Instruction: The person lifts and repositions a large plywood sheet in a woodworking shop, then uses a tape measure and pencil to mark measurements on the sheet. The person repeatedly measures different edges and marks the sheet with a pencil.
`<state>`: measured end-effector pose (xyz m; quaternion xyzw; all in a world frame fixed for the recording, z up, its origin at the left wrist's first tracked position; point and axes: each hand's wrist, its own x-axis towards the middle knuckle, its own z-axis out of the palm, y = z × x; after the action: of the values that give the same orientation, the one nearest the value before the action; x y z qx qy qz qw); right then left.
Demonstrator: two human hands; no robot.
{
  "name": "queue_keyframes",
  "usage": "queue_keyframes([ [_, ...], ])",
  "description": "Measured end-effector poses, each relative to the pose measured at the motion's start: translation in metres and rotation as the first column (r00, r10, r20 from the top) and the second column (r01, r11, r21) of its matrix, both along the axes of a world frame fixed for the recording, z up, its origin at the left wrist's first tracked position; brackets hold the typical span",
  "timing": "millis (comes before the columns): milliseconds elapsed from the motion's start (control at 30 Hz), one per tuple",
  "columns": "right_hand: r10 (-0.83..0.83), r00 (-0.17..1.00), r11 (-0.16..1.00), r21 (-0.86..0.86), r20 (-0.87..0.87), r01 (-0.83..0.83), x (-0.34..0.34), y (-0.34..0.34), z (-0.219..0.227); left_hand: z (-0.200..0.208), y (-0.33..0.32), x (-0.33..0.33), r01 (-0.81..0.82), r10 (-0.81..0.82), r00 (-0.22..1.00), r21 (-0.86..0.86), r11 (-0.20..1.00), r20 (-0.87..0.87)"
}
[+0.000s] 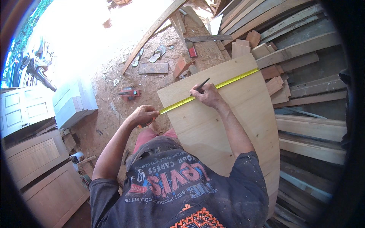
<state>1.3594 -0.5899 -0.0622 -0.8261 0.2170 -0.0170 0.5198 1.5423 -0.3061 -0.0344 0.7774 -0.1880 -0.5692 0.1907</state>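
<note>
A yellow tape measure (211, 89) lies stretched flat across a pale wooden board (232, 125), pencil (202, 84) tilted above.

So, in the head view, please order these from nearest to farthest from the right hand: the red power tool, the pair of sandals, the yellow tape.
1. Yellow tape: directly under the right hand, across the board.
2. Red power tool: on the sawdust floor, to its left.
3. Pair of sandals: farther up the floor, left of it.

Head view. A yellow tape (213, 88) lies stretched across a pale board (228, 121). The left hand (143, 114) pins the tape case at the board's left edge; the right hand (206, 94) holds a pencil (202, 84) against the tape. A red power tool (129, 93) rests on the sawdust floor (110, 76).
</note>
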Motion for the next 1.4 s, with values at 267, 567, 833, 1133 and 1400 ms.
queue_keyframes([
  [267, 0.001, 0.999, 1.0, 0.018, -0.032, 0.0, 0.0003, -0.0015, 0.003, 0.0, -0.0011, 0.001, -0.015, 0.014, 0.999, -0.033, 0.999, -0.031],
  [567, 0.008, 1.0, 1.0, -0.03, 0.022, -0.008, 0.0007, -0.0021, 0.0007, 0.0007, -0.0019, 0.0019, -0.01, 0.009, 1.0, -0.021, 1.0, -0.024],
  [833, 0.025, 1.0, 1.0, -0.011, 0.009, -0.025, 0.0016, -0.0045, 0.001, 0.0058, -0.0041, 0.0009, -0.011, 0.011, 1.0, -0.03, 0.999, -0.021],
  [1133, 0.012, 1.0, 1.0, 0.015, -0.02, -0.012, 0.0013, -0.005, 0.0002, -0.0007, -0.0019, 0.002, -0.04, 0.037, 0.998, -0.051, 0.998, -0.058],
  [1400, 0.008, 1.0, 1.0, -0.005, 0.024, -0.007, 0.0014, -0.0053, -0.0033, 0.0027, -0.004, 0.0022, -0.022, 0.022, 1.0, 0.023, 0.999, -0.013],
])
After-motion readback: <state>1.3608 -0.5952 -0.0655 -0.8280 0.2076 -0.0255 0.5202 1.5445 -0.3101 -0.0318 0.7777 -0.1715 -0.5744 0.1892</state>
